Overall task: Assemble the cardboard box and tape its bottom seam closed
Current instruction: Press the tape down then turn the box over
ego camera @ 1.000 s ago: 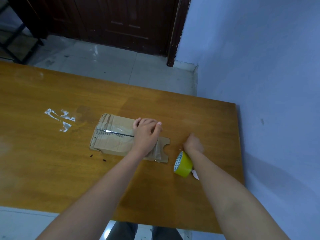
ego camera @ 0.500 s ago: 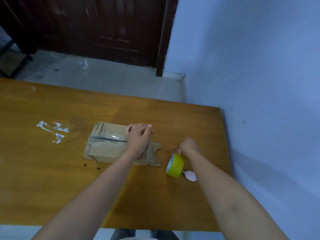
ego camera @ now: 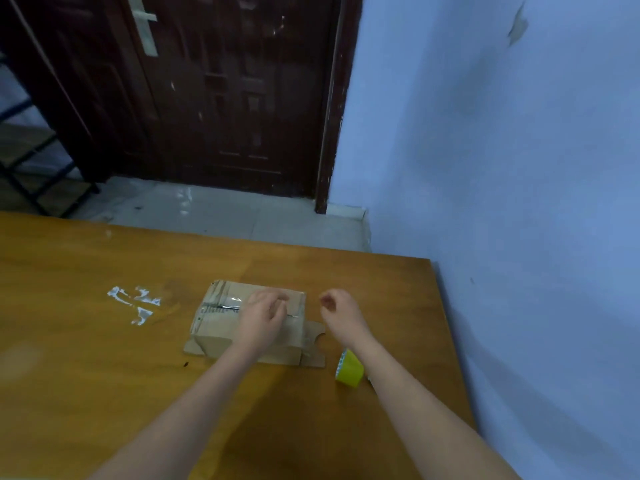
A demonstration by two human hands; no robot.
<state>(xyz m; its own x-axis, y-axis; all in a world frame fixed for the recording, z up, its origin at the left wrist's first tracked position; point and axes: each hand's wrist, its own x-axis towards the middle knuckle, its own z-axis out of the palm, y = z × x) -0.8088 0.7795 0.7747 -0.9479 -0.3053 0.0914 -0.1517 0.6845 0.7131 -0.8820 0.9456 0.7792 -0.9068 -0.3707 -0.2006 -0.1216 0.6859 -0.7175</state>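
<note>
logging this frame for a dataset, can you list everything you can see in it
cardboard box: one, brown, mid table, clear tape along its top seam
tape roll: one, yellow-green, on table right of box, beside right forearm
tape scraps: a few, clear-white, stuck to table left of box
table: one, orange-brown wood
door: one, dark brown, behind table
wall: blue, right side
floor: pale tiles
left hand: on the box top
right hand: fingers curled, above table right of box

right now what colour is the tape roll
Yellow-green tape roll, seen in the head view.
</note>
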